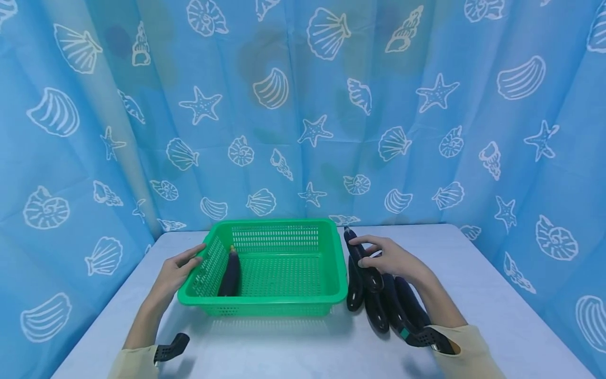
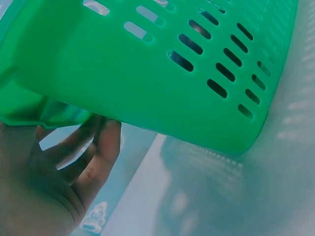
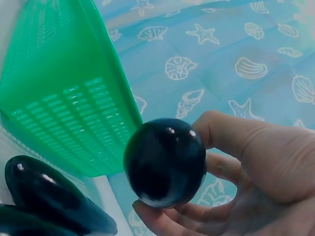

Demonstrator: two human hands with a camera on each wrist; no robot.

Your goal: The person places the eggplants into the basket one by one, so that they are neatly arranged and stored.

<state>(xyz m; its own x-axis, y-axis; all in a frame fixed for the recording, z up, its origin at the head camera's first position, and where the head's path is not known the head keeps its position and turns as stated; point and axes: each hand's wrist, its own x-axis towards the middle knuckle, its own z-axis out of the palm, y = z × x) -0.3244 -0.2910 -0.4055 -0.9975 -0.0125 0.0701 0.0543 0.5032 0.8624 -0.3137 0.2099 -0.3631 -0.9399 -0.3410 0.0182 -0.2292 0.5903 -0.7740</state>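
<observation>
A green plastic basket (image 1: pixel 303 300) stands on the table, and one eggplant (image 1: pixel 230 273) lies along its left side. My left hand (image 1: pixel 172 276) grips the basket's left rim. In the left wrist view, bent fingers (image 2: pixel 106 142) reach the outer wall below the rim; the thumb cannot be made out there. To the right of the basket, my right hand (image 1: pixel 390 258) holds another eggplant (image 1: pixel 362 258) between thumb and fingers. Its round dark end (image 3: pixel 165 162) faces the right wrist camera, above the other eggplants.
Several loose eggplants (image 1: pixel 377 313) lie side by side on the white table (image 1: pixel 279 350), just right of the basket and below my right hand. A blue curtain (image 1: pixel 293 158) printed with shells and starfish hangs behind and at both sides.
</observation>
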